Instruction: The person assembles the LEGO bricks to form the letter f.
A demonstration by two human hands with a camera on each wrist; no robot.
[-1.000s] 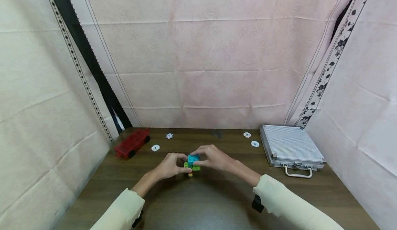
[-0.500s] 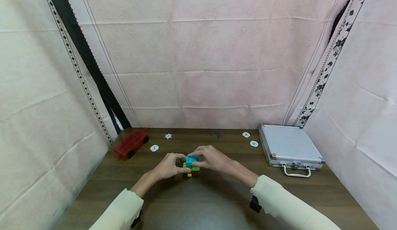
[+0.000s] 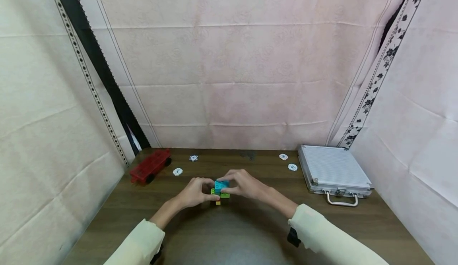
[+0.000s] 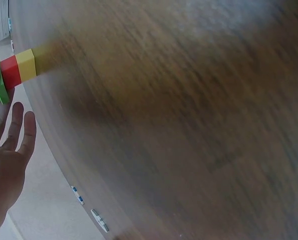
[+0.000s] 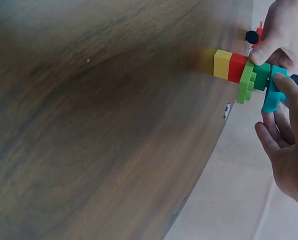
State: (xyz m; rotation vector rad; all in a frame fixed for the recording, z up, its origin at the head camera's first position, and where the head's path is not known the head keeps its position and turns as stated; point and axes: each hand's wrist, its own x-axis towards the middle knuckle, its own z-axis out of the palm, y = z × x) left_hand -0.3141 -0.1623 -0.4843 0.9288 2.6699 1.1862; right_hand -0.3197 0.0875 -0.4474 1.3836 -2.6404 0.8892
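A stack of toy building bricks stands upright on the table, with a yellow brick (image 5: 222, 64) lowest and a red brick (image 5: 236, 68) above it. Over those come a wide light green brick (image 5: 245, 84) and a dark green brick (image 5: 262, 76). My left hand (image 3: 195, 192) grips the stack at the light green brick, its thumb on the near side. At the top, my right hand (image 3: 247, 184) pinches a blue brick (image 3: 222, 184) between thumb and fingers. The blue brick meets the dark green one; whether it is fully pressed on, I cannot tell.
A red toy wagon (image 3: 151, 165) with black wheels stands at the table's back left. White poker chips lie behind the hands, two on the left (image 3: 177, 171) and two on the right (image 3: 292, 167). A silver case (image 3: 334, 169) lies at right. Pale cloth hangs around the table.
Both hands stay on the brick stack with almost no movement. The whole view has shifted slightly.
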